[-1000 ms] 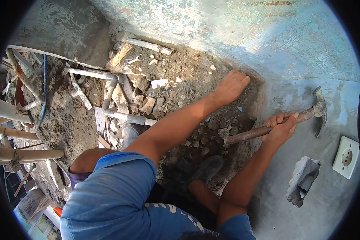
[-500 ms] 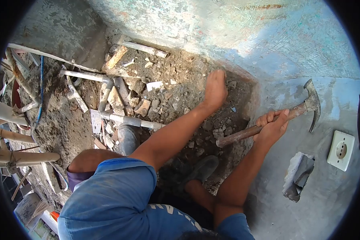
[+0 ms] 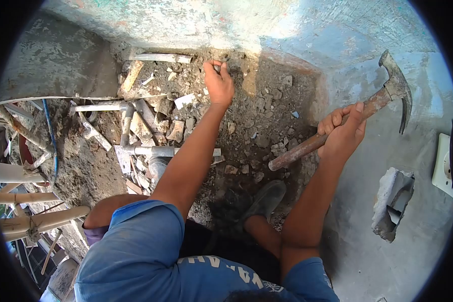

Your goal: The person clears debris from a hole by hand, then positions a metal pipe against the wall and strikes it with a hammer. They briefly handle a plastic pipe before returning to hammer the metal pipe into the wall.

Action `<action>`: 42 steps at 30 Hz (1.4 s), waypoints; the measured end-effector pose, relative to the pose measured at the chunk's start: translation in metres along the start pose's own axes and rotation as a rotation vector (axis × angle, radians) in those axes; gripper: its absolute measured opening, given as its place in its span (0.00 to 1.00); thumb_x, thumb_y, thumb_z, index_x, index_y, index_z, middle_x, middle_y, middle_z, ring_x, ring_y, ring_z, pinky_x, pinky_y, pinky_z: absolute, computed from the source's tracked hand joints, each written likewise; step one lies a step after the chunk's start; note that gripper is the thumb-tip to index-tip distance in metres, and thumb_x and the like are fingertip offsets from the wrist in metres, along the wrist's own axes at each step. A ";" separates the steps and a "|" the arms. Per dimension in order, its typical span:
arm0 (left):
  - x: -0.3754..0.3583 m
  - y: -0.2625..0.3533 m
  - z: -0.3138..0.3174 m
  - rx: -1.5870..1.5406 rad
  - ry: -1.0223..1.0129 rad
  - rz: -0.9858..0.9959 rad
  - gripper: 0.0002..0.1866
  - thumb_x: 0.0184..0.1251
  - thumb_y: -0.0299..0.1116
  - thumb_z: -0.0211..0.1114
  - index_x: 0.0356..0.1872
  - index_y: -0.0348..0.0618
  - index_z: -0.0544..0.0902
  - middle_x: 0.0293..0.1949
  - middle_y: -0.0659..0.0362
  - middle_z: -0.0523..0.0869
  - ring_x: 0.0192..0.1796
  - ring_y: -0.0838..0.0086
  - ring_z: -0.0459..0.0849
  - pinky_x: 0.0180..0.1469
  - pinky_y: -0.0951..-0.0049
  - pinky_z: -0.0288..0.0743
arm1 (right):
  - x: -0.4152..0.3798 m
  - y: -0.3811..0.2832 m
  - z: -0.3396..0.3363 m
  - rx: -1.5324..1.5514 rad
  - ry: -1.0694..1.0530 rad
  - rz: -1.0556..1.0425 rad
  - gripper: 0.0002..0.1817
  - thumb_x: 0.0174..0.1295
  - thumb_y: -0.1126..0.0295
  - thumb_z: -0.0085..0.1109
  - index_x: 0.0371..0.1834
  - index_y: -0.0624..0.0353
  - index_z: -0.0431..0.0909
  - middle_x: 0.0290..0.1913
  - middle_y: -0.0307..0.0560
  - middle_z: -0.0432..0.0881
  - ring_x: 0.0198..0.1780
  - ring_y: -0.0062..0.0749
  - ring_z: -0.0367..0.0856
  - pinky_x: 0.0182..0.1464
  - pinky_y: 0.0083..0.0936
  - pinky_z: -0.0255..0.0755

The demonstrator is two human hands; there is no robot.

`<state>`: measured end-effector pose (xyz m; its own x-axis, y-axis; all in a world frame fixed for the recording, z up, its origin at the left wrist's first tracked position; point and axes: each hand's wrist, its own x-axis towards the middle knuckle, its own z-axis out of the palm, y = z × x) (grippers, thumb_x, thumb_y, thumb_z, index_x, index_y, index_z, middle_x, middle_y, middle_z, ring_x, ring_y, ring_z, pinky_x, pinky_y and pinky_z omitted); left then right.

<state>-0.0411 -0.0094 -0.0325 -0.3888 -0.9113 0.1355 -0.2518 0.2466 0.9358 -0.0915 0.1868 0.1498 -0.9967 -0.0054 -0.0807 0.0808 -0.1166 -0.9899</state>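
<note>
grey pipes (image 3: pixel 145 150) are lying joined across the dirt at left, with broken tile pieces (image 3: pixel 177 130) sitting among them. a blue wire (image 3: pixel 49 132) is running down beside the pipes. a white socket (image 3: pixel 445 166) is showing on the wall at right, near a broken hole (image 3: pixel 392 201).

Left hand (image 3: pixel 219 84) moved from pit edge up to rubble by wall; hammer (image 3: pixel 360 111) raised higher.
</note>
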 end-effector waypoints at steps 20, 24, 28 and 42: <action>-0.018 0.015 0.066 0.239 -0.757 0.588 0.18 0.58 0.23 0.61 0.51 0.39 0.73 0.46 0.49 0.81 0.51 0.53 0.78 0.56 0.61 0.72 | 0.008 0.046 0.008 -0.068 -0.106 0.068 0.17 0.73 0.56 0.48 0.31 0.56 0.62 0.19 0.36 0.64 0.15 0.18 0.60 0.16 0.20 0.58; -0.028 0.007 0.081 0.357 -0.663 0.790 0.21 0.56 0.25 0.60 0.54 0.43 0.76 0.47 0.52 0.79 0.52 0.57 0.77 0.59 0.62 0.70 | 0.007 0.057 -0.005 -0.126 -0.141 0.096 0.16 0.73 0.56 0.49 0.31 0.55 0.63 0.18 0.34 0.62 0.15 0.16 0.59 0.15 0.18 0.56; -0.018 0.013 0.088 0.356 -0.512 0.851 0.21 0.58 0.24 0.57 0.55 0.44 0.75 0.47 0.53 0.79 0.52 0.58 0.78 0.58 0.62 0.70 | 0.009 0.060 -0.003 -0.133 -0.099 0.147 0.16 0.72 0.55 0.49 0.33 0.55 0.63 0.18 0.33 0.60 0.14 0.15 0.56 0.14 0.19 0.55; -0.004 0.010 0.083 0.259 -0.582 0.646 0.16 0.63 0.26 0.51 0.52 0.42 0.76 0.51 0.50 0.80 0.55 0.56 0.78 0.58 0.59 0.71 | -0.017 0.093 -0.011 -0.361 -0.166 0.457 0.19 0.71 0.51 0.50 0.35 0.57 0.65 0.18 0.34 0.62 0.13 0.17 0.59 0.13 0.21 0.54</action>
<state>-0.1153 0.0240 -0.0507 -0.8922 -0.2765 0.3570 0.0066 0.7825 0.6226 -0.0673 0.1873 0.0577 -0.8454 -0.1339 -0.5170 0.4686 0.2782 -0.8384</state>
